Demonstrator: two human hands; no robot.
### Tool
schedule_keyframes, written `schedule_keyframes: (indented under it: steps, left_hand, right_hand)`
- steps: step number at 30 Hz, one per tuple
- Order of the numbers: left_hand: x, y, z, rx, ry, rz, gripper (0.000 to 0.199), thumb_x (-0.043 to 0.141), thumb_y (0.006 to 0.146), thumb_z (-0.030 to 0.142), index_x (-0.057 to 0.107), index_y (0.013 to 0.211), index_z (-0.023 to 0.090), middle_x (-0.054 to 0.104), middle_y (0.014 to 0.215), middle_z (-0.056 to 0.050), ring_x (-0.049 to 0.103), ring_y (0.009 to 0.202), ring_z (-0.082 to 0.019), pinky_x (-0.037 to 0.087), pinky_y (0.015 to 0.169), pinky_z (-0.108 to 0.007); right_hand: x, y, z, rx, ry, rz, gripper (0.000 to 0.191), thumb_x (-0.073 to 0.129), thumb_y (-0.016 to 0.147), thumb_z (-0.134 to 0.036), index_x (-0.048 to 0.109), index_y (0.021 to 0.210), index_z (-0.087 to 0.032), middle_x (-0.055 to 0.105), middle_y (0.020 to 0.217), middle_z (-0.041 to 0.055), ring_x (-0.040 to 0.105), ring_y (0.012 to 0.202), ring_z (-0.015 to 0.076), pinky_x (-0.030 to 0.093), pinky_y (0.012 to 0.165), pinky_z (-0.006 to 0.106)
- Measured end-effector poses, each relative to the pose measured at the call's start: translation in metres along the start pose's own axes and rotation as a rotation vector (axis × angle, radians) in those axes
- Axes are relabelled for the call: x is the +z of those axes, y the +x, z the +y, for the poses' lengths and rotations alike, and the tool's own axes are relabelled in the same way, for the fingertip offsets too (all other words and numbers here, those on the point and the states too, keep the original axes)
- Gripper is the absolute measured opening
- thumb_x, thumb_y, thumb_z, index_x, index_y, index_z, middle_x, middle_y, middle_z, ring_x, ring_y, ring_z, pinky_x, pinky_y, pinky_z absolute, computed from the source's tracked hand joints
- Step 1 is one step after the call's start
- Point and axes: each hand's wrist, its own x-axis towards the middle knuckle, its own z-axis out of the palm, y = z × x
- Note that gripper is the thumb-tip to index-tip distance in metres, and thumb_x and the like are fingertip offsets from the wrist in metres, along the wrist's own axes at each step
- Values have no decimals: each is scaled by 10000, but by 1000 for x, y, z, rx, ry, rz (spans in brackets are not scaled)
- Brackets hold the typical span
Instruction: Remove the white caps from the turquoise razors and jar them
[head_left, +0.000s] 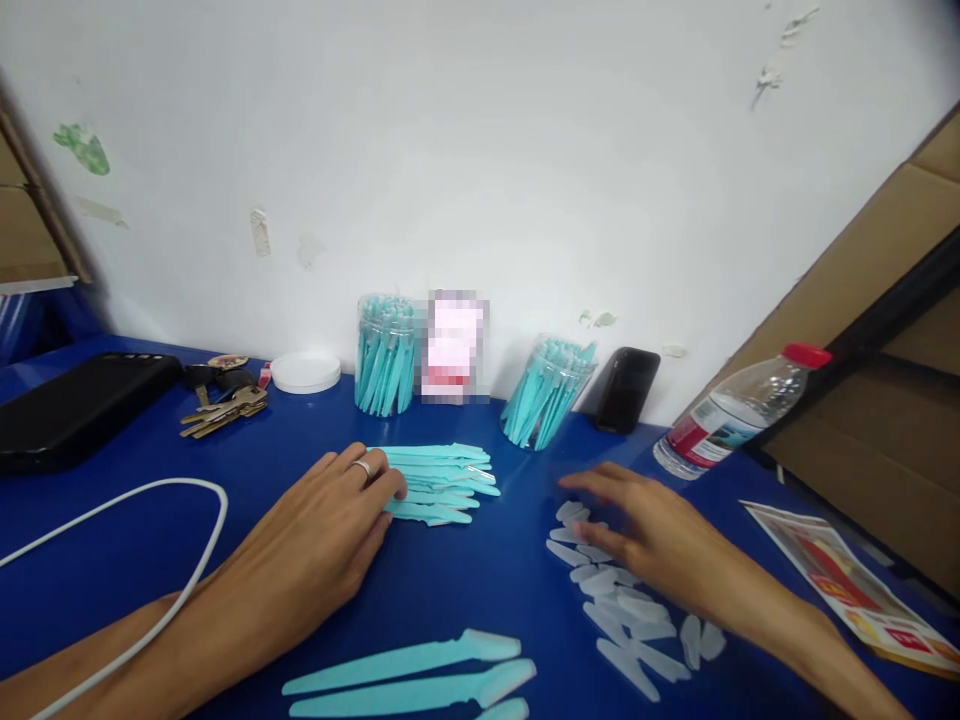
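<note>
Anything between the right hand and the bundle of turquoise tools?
Nothing visible: from the right hand across to the blade ends of the turquoise tools, only blue table shows. At the other end, the left hand covers the handles.

The bottom edge cuts off the nearest turquoise tool.

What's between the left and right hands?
In the head view, turquoise eyebrow razors jut from under the left hand, then bare blue tabletop up to the right hand.
</note>
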Motion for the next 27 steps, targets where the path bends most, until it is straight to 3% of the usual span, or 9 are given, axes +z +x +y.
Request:
schedule_keyframes:
  steps: [4,10,15,18,22,27]
  left_hand:
    - [3,0,-3,-10,63,52,277,393,1087,213,657,1161,170,640,1174,-142,587,1040,-342,454,877,-509]
    - [2,4,-4,-14,99,-45,293,394,1106,225,677,1043,179,642,1105,-126,570,977,-336,427,838,-494]
    - [1,4,-5,-15,40,-8,256,423,1106,253,668,1069,188,655,1119,-108,580,1000,-312,445,886,-474]
    - [1,4,-5,-7,-11,7,258,413,1113,260,661,1078,197,664,1111,-97,587,996,-297,455,890,-453]
    - [2,4,-4,-2,2,-29,313,359,1116,203,666,1056,195,654,1092,-104,578,978,-296,451,887,-461]
    - [1,4,-2,33,86,-78,346,321,1104,139,658,1032,178,633,1068,-118,555,932,-309,444,860,-488]
  right_hand:
    - [3,-3,-7,-13,27,-127,458,648,1014,-325,706,1468,-310,644,1498,171,723,1209,394,582,981,534]
    - [7,0,-16,-3,53,-96,278,618,1021,-263,733,1274,-265,711,1203,121,741,955,307,575,800,421]
    - [13,2,-19,-18,97,-44,134,613,999,-212,711,1085,-243,712,1113,90,724,925,278,553,788,388]
    - [16,3,-21,-50,117,-24,190,558,1008,-166,721,1089,-220,718,1105,102,730,929,275,556,796,384]
    - [18,3,-22,-60,122,-7,303,548,1027,-184,738,1264,-176,721,1182,145,744,945,290,566,812,397]
    - [19,5,-23,-75,121,9,260,550,1006,-138,762,1152,-174,717,1079,122,739,885,264,557,794,374]
